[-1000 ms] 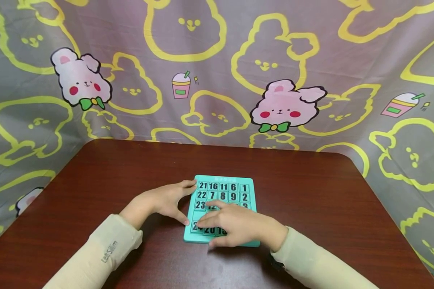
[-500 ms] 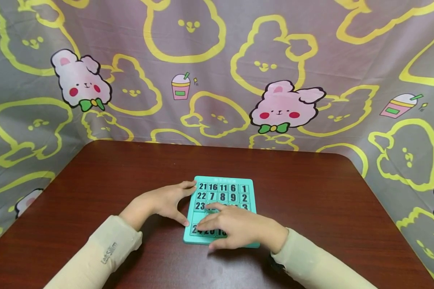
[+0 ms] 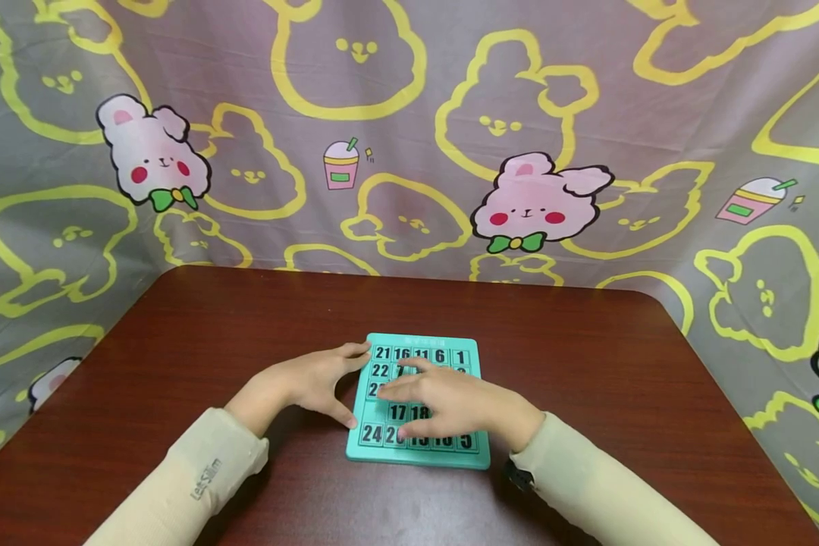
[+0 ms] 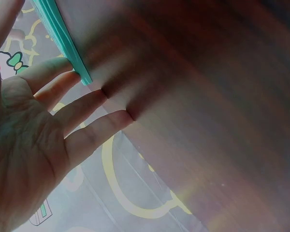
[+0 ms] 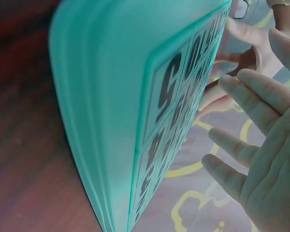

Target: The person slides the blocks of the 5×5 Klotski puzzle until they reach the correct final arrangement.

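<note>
A turquoise sliding number puzzle [image 3: 416, 458] lies flat on the table, its tiles printed with black numbers. The fourth row has a gap at its left end, above the 24 tile [image 3: 371, 434]. Along the puzzle's left edge rests my left hand [image 3: 314, 379], thumb near the lower corner and fingertips near the upper one; its fingers are spread and nearly straight in the left wrist view. My right hand [image 3: 457, 398] hovers over the middle tiles with fingers extended, hiding several numbers. Seen from the right wrist, its fingers [image 5: 246, 104] stand apart from the tile faces.
The dark red-brown wooden table [image 3: 246, 318] has rounded far corners. A grey-pink curtain [image 3: 396, 76] printed with cartoon bunnies and drink cups hangs around its back and sides.
My right hand has lifted off the lower left tiles and shifted away from me, uncovering 17, 18, 24 and 5. My left hand keeps its place at the puzzle's edge.
</note>
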Action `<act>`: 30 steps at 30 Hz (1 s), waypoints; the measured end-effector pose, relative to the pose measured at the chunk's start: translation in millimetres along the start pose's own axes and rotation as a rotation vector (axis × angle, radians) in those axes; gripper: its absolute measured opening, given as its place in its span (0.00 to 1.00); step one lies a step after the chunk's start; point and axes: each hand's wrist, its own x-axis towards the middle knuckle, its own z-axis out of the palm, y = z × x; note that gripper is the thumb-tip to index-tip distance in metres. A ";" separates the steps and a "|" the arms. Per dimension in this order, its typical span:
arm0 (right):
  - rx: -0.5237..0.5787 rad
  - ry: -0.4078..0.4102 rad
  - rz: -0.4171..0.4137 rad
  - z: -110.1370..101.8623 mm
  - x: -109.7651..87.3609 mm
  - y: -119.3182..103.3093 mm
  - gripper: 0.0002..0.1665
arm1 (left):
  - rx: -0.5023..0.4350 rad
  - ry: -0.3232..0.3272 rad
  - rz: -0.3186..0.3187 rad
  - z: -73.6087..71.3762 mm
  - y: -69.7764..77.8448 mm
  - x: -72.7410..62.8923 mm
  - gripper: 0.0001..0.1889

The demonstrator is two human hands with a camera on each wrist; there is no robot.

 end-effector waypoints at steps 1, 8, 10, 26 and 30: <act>0.002 -0.004 0.010 -0.4 1.2 1.1 0.33 | -0.004 -0.001 -0.001 -0.1 0.3 -0.4 0.57; 0.024 -0.027 0.072 0.4 6.8 5.2 0.35 | 0.005 -0.006 0.012 -1.0 1.2 -1.7 0.57; 0.033 -0.029 0.079 1.0 7.7 5.3 0.35 | 0.008 -0.008 0.010 -1.1 1.4 -1.5 0.57; 0.018 -0.047 0.060 6.6 2.8 -0.8 0.34 | 0.011 -0.002 0.009 -1.4 0.7 -0.9 0.57; 0.022 -0.053 0.047 7.8 -0.4 -3.6 0.33 | 0.017 -0.002 0.002 -1.0 1.1 -0.8 0.57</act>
